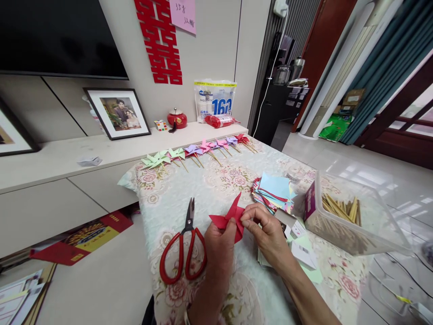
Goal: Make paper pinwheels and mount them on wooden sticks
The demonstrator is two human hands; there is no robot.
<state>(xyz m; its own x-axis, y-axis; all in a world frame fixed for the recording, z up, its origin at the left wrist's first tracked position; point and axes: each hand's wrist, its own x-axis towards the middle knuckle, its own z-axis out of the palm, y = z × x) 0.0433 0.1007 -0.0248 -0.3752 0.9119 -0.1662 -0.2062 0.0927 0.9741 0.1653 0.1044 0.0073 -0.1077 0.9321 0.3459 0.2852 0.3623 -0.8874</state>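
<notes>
Both hands meet over the floral tablecloth (pixel 216 189): the left hand (pixel 219 243) and the right hand (pixel 267 232) each pinch a red paper pinwheel (pixel 230 219) between closed fingertips, just above the cloth. Red-handled scissors (pixel 184 246) lie beside the left hand. Farther off sit a stack of coloured paper squares (pixel 275 192), a clear box of wooden sticks (pixel 352 216), and a row of finished pinwheels (pixel 199 149).
</notes>
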